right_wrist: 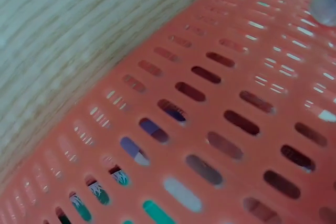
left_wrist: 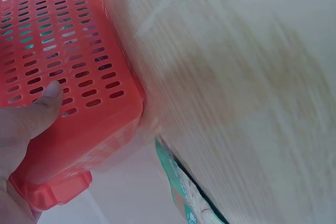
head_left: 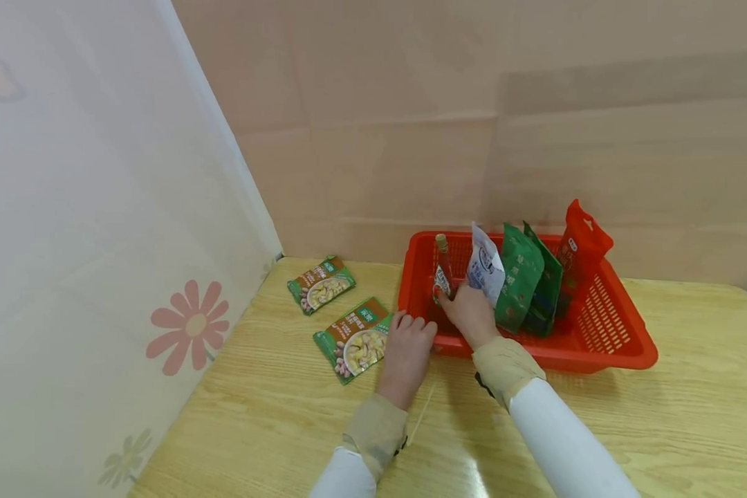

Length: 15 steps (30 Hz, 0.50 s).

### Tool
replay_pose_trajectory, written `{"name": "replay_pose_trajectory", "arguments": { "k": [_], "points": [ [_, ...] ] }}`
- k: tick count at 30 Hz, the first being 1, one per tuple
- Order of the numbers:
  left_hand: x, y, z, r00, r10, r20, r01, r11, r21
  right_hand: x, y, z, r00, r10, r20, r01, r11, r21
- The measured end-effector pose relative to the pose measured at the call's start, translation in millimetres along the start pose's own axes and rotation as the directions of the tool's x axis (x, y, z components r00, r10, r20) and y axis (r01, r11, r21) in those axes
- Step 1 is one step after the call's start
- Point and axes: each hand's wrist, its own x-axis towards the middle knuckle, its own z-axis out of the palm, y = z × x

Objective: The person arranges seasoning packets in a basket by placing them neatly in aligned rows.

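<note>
My left hand grips the near left corner of a red plastic basket. In the left wrist view its thumb presses on the slotted outer wall. Inside the basket, my right hand holds a small glass bottle low down, around its label. The bottle stands nearly upright, with a cork-coloured top and reddish contents. Just right of it are a white pouch and green pouches. The right wrist view shows mostly the basket's slotted wall; the right fingers are hidden there.
Two green and brown seasoning packets, a farther one and a nearer one, lie on the wooden table left of the basket. A red bag leans at the basket's back right. Cloth-covered walls border the table.
</note>
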Motion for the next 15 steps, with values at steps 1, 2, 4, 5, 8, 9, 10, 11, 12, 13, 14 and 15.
{"name": "replay_pose_trajectory", "arguments": {
  "k": [1, 2, 4, 5, 8, 9, 10, 11, 12, 13, 14, 15],
  "points": [
    [0.0, 0.1, -0.1, 1.0, 0.001, 0.005, -0.001, 1.0, 0.001, -0.4, 0.0, -0.1, 0.999, 0.011, 0.035, -0.01, 1.0, -0.021],
    [-0.2, 0.2, -0.5, 1.0, 0.002, 0.009, -0.002, 1.0, 0.001, -0.6, 0.1, 0.1, 0.997, 0.018, 0.069, -0.014, 0.999, -0.047],
    [-0.4, 0.5, -2.1, 1.0, 0.002, 0.015, -0.002, 1.0, 0.0, -1.0, 0.4, 0.5, 0.993, 0.019, 0.119, -0.008, 0.996, -0.093],
    [-0.6, 0.7, -2.5, 1.0, 0.001, 0.017, -0.001, 1.0, -0.001, -1.1, 0.7, 0.9, 0.99, 0.02, 0.137, -0.006, 0.994, -0.106],
    [-0.9, 1.0, -2.8, 1.0, -0.004, 0.016, 0.004, 1.0, -0.002, -1.1, 1.3, 1.3, 0.99, 0.011, 0.144, 0.007, 0.993, -0.12],
    [-0.9, 1.0, -3.1, 1.0, -0.006, 0.016, 0.006, 1.0, -0.004, -1.1, 1.4, 1.4, 0.99, 0.01, 0.14, 0.007, 0.993, -0.119],
    [-1.0, 0.9, -2.9, 1.0, -0.008, 0.016, 0.008, 1.0, -0.004, -1.1, 1.5, 1.5, 0.991, 0.008, 0.132, 0.007, 0.994, -0.113],
    [-1.0, 0.8, -2.9, 1.0, -0.008, 0.014, 0.008, 1.0, -0.005, -1.1, 1.6, 1.6, 0.992, 0.004, 0.123, 0.01, 0.994, -0.111],
    [-0.9, 0.6, -2.8, 1.0, -0.009, 0.013, 0.009, 1.0, -0.007, -1.0, 1.8, 1.8, 0.994, 0.001, 0.112, 0.011, 0.994, -0.108],
    [-1.0, 0.5, -2.6, 1.0, -0.008, 0.012, 0.008, 1.0, -0.007, -1.4, 1.7, 1.9, 0.995, -0.001, 0.103, 0.012, 0.994, -0.106],
    [-1.0, 0.3, -2.7, 1.0, -0.007, 0.01, 0.007, 1.0, -0.009, -1.6, 1.9, 1.9, 0.996, -0.004, 0.093, 0.014, 0.994, -0.107],
    [-1.0, 0.1, -3.0, 1.0, -0.008, 0.013, 0.008, 1.0, -0.01, -1.7, 2.2, 2.2, 0.996, -0.007, 0.084, 0.016, 0.994, -0.11]
  ]
}}
